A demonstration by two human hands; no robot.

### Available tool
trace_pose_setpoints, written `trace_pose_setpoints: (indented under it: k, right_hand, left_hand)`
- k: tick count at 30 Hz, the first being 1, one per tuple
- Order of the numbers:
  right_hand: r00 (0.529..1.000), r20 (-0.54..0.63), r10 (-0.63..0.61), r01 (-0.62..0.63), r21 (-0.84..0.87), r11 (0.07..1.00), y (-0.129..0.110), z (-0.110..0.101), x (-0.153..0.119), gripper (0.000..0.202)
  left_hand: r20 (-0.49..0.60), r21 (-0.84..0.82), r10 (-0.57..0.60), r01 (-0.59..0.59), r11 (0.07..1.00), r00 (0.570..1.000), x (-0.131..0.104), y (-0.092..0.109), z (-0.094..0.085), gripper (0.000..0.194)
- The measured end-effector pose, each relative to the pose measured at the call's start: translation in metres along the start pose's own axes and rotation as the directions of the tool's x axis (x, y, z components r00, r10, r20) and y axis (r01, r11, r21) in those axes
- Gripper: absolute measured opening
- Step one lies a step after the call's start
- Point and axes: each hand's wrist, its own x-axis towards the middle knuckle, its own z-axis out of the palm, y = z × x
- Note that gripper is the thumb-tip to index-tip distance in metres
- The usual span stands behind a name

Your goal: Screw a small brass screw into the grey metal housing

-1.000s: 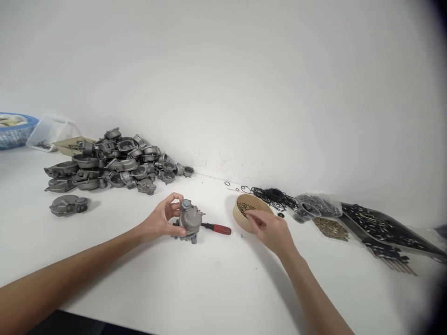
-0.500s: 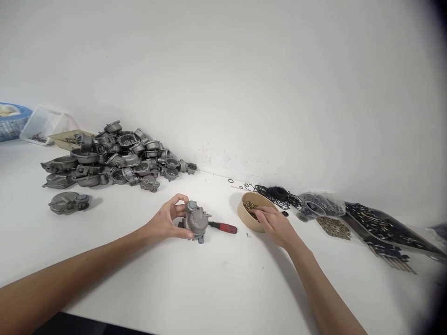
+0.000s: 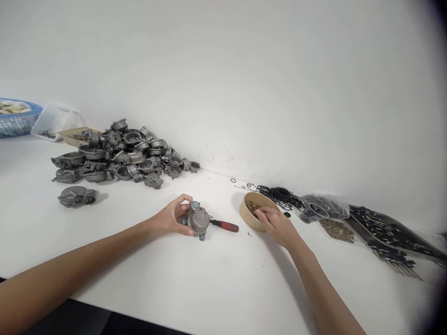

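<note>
Left hand [image 3: 173,219]: gripping the grey metal casting [image 3: 198,222], which is sitting mid-bench [image 3: 209,279].
Right hand [image 3: 277,225]: fingers dipping into the round bowl [image 3: 252,219] of small brass parts, right of the casting.
Screwdriver [image 3: 225,226]: lying between casting and bowl.

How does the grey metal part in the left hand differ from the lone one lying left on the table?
The grey metal part in the left hand stands upright, gripped; the lone flat grey metal casting lies low, untouched. The held one looks rounder, with a bolt on top. Both are dull grey cast metal.
</note>
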Motion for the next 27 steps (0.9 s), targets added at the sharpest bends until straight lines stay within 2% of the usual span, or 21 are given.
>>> trace_pose_setpoints:
  k: [12,27]
  right_hand:
    - [0.999,-0.040,0.001,0.000,0.018,1.000,0.008,0.006,0.003,0.056]
    - [1.000,0.008,-0.009,0.009,0.007,1.000,0.004,0.002,0.004,0.056]
  left_hand:
    - [0.038,0.004,-0.094,0.094,0.996,0.995,-0.005,0.007,0.000,0.081]
    - [0.031,0.037,-0.102,0.101,0.994,0.994,-0.004,0.011,0.001,0.080]
